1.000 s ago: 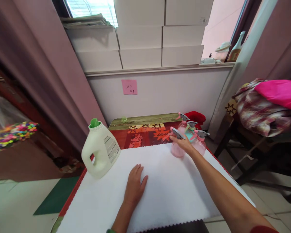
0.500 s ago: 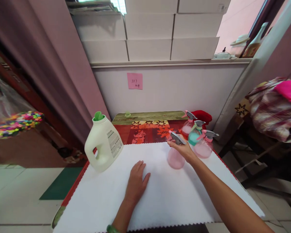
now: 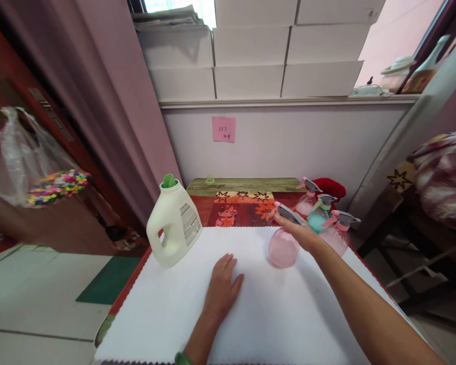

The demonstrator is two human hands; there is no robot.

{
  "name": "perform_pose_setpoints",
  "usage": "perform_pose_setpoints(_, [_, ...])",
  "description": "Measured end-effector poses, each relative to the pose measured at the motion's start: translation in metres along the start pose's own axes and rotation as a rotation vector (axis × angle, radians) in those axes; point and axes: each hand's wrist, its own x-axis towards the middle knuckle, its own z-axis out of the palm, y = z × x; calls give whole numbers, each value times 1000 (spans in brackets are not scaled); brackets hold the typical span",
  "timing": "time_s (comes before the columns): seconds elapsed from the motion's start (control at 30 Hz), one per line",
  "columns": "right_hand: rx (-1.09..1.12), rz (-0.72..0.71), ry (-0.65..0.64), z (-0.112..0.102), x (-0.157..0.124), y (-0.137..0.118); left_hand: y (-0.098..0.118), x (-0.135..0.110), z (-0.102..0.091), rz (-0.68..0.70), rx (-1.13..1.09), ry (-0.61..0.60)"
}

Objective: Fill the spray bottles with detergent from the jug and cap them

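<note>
My right hand [image 3: 297, 229] is closed around the neck of a pink spray bottle [image 3: 283, 249] with a grey and pink trigger head. The bottle is upright, low over the white mat or just touching it; I cannot tell which. Flat on the white mat [image 3: 155, 314] lies my left hand [image 3: 223, 289], fingers stretched out and holding nothing. Behind my right hand stand a teal spray bottle [image 3: 316, 221], a pink spray bottle [image 3: 336, 239] and another pink one [image 3: 306, 204] farther back. To the left is a pale green detergent jug [image 3: 173, 225] with a green spout.
A red cloth item [image 3: 330, 187] lies behind the spray bottles. At the table's far edge sits a small green cap [image 3: 210, 179]. A pink note [image 3: 224, 129] is stuck on the wall below stacked white boxes [image 3: 249, 81]. A plastic bag [image 3: 23, 157] hangs at left.
The view has turned a little to the left, so everything appears shifted right. My right hand still grips the pink spray bottle, and my left hand stays flat on the mat.
</note>
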Motion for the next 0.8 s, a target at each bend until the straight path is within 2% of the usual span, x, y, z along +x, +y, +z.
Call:
perform_pose_setpoints(0.1, [37,-72,40,9,6,-19,0,0,-2,4,-3,0])
perform_pose_setpoints(0.2, [4,-40,87,19,15,-30,0,0,-3,4,-14,-8])
perform_pose_setpoints(0.27, [-11,-40,50,25,21,-32,0,0,-3,-3,-24,-10])
perform_pose_setpoints(0.37, [-12,-14,43,30,29,-29,0,0,-3,-17,-42,1])
perform_pose_setpoints(0.5, [-62,128,120,30,35,-19,0,1,-3,-25,-61,6])
perform_pose_setpoints(0.63, [-77,127,196,25,36,-9,0,1,-4,-20,-66,-4])
perform_pose_setpoints(0.8, [-92,108,202,18,32,-3,1,2,-4,-15,-60,-6])
